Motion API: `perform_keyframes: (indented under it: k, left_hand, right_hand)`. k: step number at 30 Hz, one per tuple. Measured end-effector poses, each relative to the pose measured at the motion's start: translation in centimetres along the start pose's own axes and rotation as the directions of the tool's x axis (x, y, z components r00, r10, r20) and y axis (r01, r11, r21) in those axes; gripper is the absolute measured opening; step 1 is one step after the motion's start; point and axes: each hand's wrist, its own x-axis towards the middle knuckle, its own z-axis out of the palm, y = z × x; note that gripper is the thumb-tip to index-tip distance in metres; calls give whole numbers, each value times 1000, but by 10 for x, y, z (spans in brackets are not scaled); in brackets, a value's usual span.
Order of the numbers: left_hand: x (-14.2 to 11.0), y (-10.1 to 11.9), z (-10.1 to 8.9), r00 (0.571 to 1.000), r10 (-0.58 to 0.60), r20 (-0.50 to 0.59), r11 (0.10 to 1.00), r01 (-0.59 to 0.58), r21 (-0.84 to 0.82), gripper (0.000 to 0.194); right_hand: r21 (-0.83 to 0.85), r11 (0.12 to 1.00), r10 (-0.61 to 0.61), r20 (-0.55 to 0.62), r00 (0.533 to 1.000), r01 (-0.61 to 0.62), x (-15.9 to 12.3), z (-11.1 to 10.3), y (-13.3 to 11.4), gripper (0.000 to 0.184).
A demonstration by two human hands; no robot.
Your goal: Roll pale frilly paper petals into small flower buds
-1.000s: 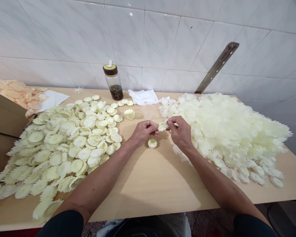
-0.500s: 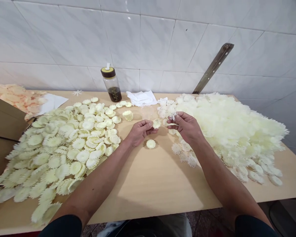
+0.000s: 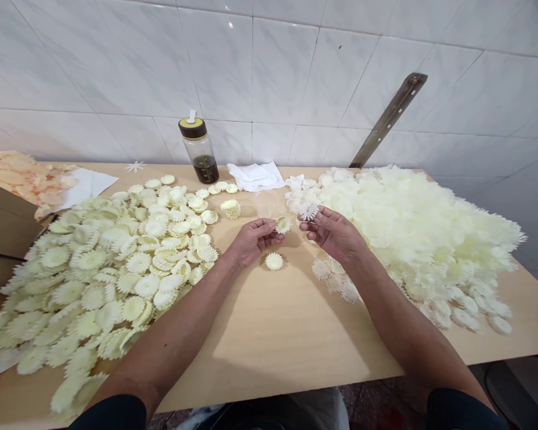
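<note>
My left hand (image 3: 251, 239) pinches a small pale-yellow toothed flower piece (image 3: 283, 224) between thumb and fingers. My right hand (image 3: 334, 233) holds a whiter spiky flower piece (image 3: 308, 211) at its fingertips, a little right of and above the left one. The two pieces are apart. One more yellow flower piece (image 3: 274, 261) lies on the wooden table (image 3: 273, 334) just below my left hand. A big heap of white pieces (image 3: 421, 233) lies to the right, and a wide spread of yellow pieces (image 3: 116, 263) to the left.
A clear bottle (image 3: 199, 152) with dark liquid and a brown cap stands at the back by the tiled wall. A white cloth (image 3: 257, 176) lies beside it. A small stack of yellow pieces (image 3: 231, 208) sits nearby. Orange pieces (image 3: 22, 176) and a cardboard box (image 3: 4, 221) are at far left.
My hands have drawn apart: the piece held between them is now two, yellow in my left hand and white in my right. My right hand has risen slightly toward the white heap.
</note>
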Motion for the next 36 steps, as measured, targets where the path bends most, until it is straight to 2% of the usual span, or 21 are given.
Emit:
perform_keyframes:
  k: [4,6,7,8,9,11,12,13,14,15,17,20,22,28,33,36]
  left_hand:
    - [1,-1,-1,1000,14,14,1000,-14,3,43]
    - [2,-2,-2,1000,15,17,1000,-15,-5,42]
    - [2,-2,-2,1000,11,16,1000,-10,-12,41]
    - [2,-2,-2,1000,6,15,1000,-5,-18,40]
    - [2,-2,-2,1000,1,14,1000,0,-23,39]
    - [2,-2,-2,1000,-3,12,1000,3,-28,37]
    - [2,-2,-1,1000,-1,13,1000,2,-30,36]
    - [1,-2,-1,1000,1,15,999,-1,-33,35]
    - [1,-2,0,1000,4,15,999,-4,-36,35]
    - [1,-2,0,1000,5,15,999,-4,-38,35]
    - [1,-3,1,1000,1,13,999,0,-40,34]
    - [1,-5,2,999,-26,21,999,27,-32,34]
    - [1,-7,2,998,-44,48,999,45,-22,36]
    - [2,-10,3,993,-47,107,999,49,-12,40]
    - [1,-11,5,997,-19,72,998,16,53,43]
    - [-1,-12,8,997,15,76,991,-25,128,45]
  right_hand:
    - [-29,996,-91,-68,994,89,1,-4,-2,39]
    - [-156,971,-204,-150,967,181,1,-9,-4,38]
    - [-280,931,-297,-201,934,236,0,-13,-6,37]
    - [-445,850,-416,-239,877,282,0,-19,-7,36]
    - [-621,722,-548,-246,800,303,0,-25,-9,35]
    - [-903,351,-763,-123,634,247,0,-36,-12,30]
    - [-957,202,-807,-41,590,210,0,-41,-13,28]
    - [-978,95,-824,27,566,186,0,-43,-13,26]
    - [-982,36,-830,74,552,186,-1,-41,-13,24]
    - [-978,17,-831,102,546,208,-3,-37,-12,22]
    - [-947,50,-821,141,553,316,-7,-22,-8,17]
    - [-872,94,-759,249,602,480,-11,7,6,11]
    - [-852,119,-728,274,629,509,-11,19,17,11]
    - [-844,173,-721,242,649,507,-4,16,40,12]
    - [-822,157,-718,285,635,547,-1,15,44,9]
    - [-822,182,-714,267,647,540,0,16,43,6]
